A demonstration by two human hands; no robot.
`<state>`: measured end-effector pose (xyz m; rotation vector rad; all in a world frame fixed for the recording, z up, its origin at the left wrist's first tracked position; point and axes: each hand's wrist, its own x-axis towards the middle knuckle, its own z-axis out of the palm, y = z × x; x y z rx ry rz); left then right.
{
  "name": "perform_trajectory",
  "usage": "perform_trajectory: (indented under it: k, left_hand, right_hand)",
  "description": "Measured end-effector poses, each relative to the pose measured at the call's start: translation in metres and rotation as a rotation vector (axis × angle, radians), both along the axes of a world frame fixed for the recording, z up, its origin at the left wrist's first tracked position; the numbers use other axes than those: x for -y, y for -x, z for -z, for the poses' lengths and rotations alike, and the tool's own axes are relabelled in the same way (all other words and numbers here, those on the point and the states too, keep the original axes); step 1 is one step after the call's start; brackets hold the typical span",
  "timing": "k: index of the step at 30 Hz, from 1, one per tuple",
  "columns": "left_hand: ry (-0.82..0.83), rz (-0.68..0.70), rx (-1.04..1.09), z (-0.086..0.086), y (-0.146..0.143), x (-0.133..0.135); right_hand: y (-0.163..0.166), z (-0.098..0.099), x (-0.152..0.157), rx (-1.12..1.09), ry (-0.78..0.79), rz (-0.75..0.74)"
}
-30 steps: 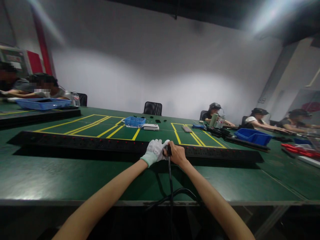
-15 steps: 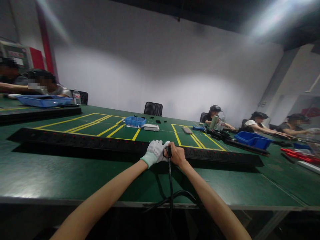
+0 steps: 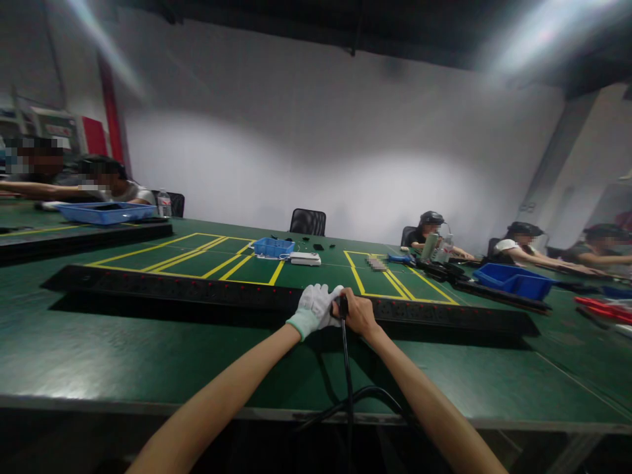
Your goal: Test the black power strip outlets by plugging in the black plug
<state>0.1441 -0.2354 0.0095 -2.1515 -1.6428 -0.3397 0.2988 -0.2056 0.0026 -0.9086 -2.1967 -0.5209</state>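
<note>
A long black power strip (image 3: 197, 289) with small red switches lies across the green table (image 3: 123, 355). My left hand (image 3: 316, 306), in a white glove, rests on the strip near its middle. My bare right hand (image 3: 358, 313) is right beside it, closed around the black plug end of a cable (image 3: 347, 368). That cable runs from my fingers toward me and loops off the table's near edge. The two hands touch each other over the strip.
Beyond the strip are yellow taped rectangles, a small blue tray (image 3: 273, 247) and a white device (image 3: 305, 259). Another blue bin (image 3: 516, 281) and red tools (image 3: 605, 308) lie at right. People sit at the far right and left. An empty black chair (image 3: 307, 222) stands behind.
The view has shifted slightly, so everything sits a little lower and to the right. Both hands stay together on the strip, with the cable still gripped.
</note>
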Motion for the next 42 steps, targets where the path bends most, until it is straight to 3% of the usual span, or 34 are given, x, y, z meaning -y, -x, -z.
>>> perform_trajectory:
  k: [23,30,37,42]
  left_hand:
    - [0.006,0.015,0.000,-0.004,0.001,0.003]
    - [0.015,0.003,0.008,-0.007,-0.001,0.003]
    - [-0.008,-0.002,-0.006,-0.006,-0.002,0.004]
    - [-0.026,0.007,-0.020,-0.007,0.012,0.005]
  right_hand:
    - [0.000,-0.002,0.005,-0.012,-0.062,0.027]
    - [-0.004,-0.012,0.008,-0.165,-0.122,0.063]
    - [-0.017,-0.009,-0.009,-0.558,0.090,0.116]
    - [-0.023,-0.008,-0.018,-0.565,0.144,0.095]
